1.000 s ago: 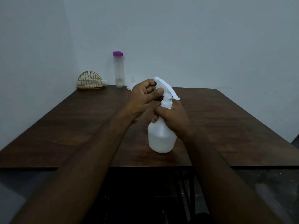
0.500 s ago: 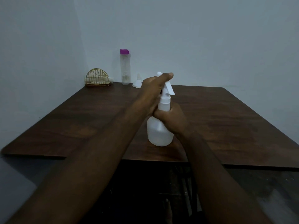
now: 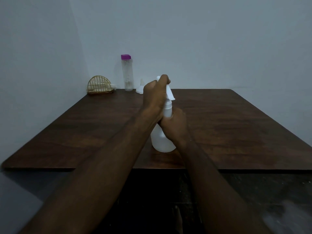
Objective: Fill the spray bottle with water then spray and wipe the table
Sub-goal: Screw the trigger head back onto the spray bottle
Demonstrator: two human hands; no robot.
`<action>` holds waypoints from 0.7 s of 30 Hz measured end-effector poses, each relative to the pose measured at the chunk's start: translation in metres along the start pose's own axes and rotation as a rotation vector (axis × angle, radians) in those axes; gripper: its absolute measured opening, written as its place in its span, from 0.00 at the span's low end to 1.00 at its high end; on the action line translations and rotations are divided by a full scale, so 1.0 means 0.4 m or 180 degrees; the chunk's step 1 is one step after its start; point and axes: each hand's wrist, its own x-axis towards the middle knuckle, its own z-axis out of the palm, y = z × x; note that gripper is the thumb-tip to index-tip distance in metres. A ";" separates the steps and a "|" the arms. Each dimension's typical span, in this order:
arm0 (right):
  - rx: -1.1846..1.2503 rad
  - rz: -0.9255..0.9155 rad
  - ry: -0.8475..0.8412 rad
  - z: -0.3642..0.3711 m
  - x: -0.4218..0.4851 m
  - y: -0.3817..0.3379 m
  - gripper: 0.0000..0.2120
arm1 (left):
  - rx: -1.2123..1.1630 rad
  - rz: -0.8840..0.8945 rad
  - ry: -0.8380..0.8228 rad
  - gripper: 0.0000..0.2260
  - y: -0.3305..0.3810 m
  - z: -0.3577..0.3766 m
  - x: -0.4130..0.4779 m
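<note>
A white spray bottle [image 3: 161,142] stands upright on the dark wooden table [image 3: 236,125], near its front edge. My right hand [image 3: 175,125] is wrapped around the bottle's shoulder and neck. My left hand [image 3: 154,95] is closed over the white trigger head [image 3: 169,94], covering most of it. A tall clear water bottle [image 3: 127,73] with a purple cap stands at the table's far edge by the wall. A small white funnel [image 3: 141,87] lies beside it, partly hidden by my left hand.
A gold wire holder [image 3: 100,85] with pale cloth in it sits in the far left corner. Walls close the table on the far and left sides. Below the front edge is dark floor.
My left hand has turned over the spray head, from fingers pinching its side to the palm covering it. The view has shifted slightly; the bottle stays on the table.
</note>
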 end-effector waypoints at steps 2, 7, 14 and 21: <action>0.0053 -0.0028 -0.0077 -0.005 0.000 -0.004 0.11 | -0.0117 -0.0106 -0.0203 0.10 -0.006 -0.006 0.002; 0.0361 -0.0227 -0.0273 -0.025 -0.015 0.006 0.16 | -0.0456 -0.0251 -0.0795 0.12 -0.021 -0.072 -0.011; 0.0657 -0.0541 0.0206 -0.023 -0.009 -0.030 0.12 | -0.0208 -0.0129 -0.1388 0.08 -0.084 -0.140 -0.040; 0.0225 -0.0736 0.0278 -0.029 0.006 -0.044 0.14 | -0.0280 -0.0020 -0.1154 0.09 -0.102 -0.134 -0.042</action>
